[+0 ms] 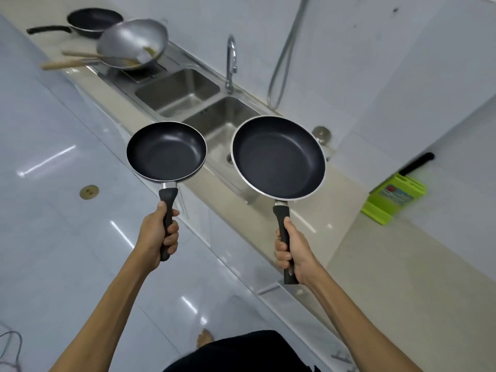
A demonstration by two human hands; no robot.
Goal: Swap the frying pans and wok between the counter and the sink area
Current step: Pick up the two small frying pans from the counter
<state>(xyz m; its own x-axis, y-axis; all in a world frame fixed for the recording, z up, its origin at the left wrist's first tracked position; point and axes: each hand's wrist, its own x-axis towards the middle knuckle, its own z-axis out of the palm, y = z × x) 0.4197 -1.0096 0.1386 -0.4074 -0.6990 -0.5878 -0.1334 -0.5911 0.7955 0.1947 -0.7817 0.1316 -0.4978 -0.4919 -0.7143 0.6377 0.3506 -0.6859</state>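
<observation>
My left hand (161,232) grips the black handle of a small dark frying pan (166,151), held in the air over the counter's front edge. My right hand (291,248) grips the handle of a larger dark frying pan (279,159), held above the right sink basin and counter. Both pans are level and empty. Far left, two silver woks (134,41) with wooden handles rest stacked on the sink's drainboard. Behind them a third black frying pan (94,22) lies on the counter.
A double steel sink (185,89) with a tall faucet (231,60) sits in the beige counter (349,197). A green knife block (394,194) stands at the right against the wall. A hose (284,63) hangs on the tiled wall. Glossy floor lies to the left.
</observation>
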